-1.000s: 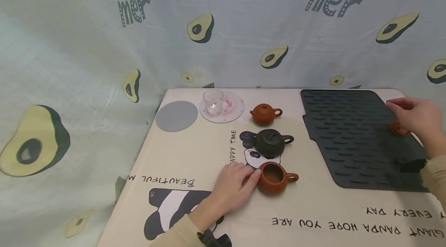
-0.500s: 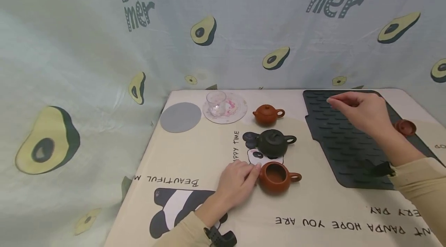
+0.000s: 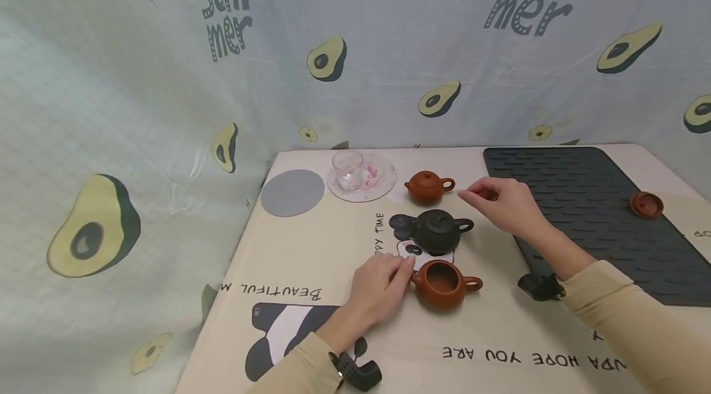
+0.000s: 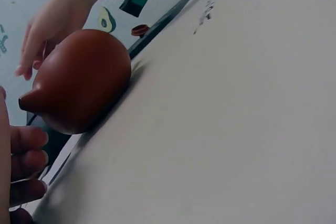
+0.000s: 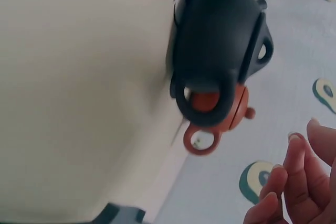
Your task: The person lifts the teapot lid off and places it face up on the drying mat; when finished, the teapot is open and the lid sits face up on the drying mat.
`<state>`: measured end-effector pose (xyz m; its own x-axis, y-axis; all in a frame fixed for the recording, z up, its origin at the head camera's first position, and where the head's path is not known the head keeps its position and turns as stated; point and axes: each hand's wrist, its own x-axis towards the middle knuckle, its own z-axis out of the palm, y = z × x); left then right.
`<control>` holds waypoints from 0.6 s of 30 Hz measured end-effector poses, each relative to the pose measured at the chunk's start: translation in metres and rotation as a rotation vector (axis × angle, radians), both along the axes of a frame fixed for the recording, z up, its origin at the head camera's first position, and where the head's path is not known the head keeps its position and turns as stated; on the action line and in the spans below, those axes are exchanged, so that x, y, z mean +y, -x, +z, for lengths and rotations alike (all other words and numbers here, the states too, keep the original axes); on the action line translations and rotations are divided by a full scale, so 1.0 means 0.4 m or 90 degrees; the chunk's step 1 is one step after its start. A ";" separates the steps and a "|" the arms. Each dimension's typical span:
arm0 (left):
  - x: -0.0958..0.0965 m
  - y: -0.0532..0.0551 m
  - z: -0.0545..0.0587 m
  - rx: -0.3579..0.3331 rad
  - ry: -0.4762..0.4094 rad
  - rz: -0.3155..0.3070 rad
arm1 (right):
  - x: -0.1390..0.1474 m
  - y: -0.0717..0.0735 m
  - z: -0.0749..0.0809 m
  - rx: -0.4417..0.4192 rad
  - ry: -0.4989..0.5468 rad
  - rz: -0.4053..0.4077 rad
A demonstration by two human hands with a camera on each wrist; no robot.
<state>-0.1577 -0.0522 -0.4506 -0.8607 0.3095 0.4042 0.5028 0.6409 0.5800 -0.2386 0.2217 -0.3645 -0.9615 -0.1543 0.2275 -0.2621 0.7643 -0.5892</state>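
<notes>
My left hand (image 3: 380,289) rests on the table beside the spout of a lidless reddish-brown teapot (image 3: 441,295). In the left wrist view, a small gap shows between its loosely bent fingers (image 4: 29,163) and the teapot's spout (image 4: 32,102). Raised to the right of the other two teapots is my right hand (image 3: 502,202), holding nothing, its fingers loosely bent. Nearest to it are a black lidded teapot (image 3: 437,231) and a smaller orange-brown lidded teapot (image 3: 426,189). A reddish-brown lid (image 3: 647,204) lies at the right edge of the dark mat.
A dark ridged mat (image 3: 583,202) covers the table's right side. At the back left, a clear glass (image 3: 348,170) stands on a pink patterned round coaster (image 3: 382,179), next to a grey disc (image 3: 292,193). An avocado-print curtain (image 3: 378,23) hangs behind.
My right hand has come left from beside the lid, across the mat, to near the black and orange-brown teapots. The lid stayed at the mat's edge. My left hand has stayed by the lidless teapot.
</notes>
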 end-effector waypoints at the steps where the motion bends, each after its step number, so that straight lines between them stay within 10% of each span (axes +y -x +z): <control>1: 0.001 0.006 0.000 0.006 -0.006 0.002 | -0.004 0.001 -0.002 -0.005 0.001 0.004; 18: 0.036 0.167 0.001 0.035 -0.012 0.077 | -0.080 -0.006 -0.017 -0.039 -0.083 0.038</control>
<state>-0.2246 -0.0378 -0.4500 -0.8680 0.1962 0.4561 0.4533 0.6879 0.5668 -0.2363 0.1897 -0.3712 -0.9611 -0.2362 0.1432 -0.2763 0.8197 -0.5017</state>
